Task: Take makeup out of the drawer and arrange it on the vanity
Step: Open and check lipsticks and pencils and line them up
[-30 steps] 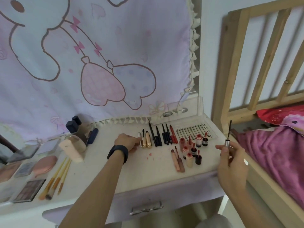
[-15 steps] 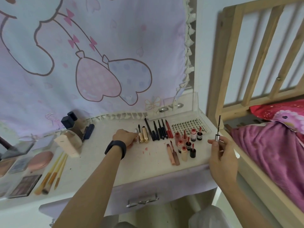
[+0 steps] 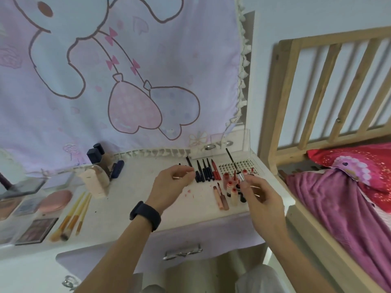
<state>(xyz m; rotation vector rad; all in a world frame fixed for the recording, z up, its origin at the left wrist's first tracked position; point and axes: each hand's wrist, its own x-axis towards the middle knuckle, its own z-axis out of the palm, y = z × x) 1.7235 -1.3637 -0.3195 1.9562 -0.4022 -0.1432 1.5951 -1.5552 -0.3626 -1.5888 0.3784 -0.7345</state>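
Note:
My right hand pinches a thin black wand with a silver cap, its tip pointing up and back over the vanity top. It hovers just above a cluster of small red and beige lip bottles. My left hand, with a dark wristband, hangs with curled fingers beside a row of dark and red pencils and hides the gold tubes. Whether it holds anything is unclear. The drawer handle shows below the front edge.
Two lip tubes lie flat near the bottles. Orange-handled brushes, a palette, a pink compact and a beige bottle fill the left. A clear box stands at the back. A wooden bed borders the right.
My right hand has moved left from the vanity's right edge to over the lip bottles, tilting the wand. My left hand has lifted and shifted right, covering the gold tubes.

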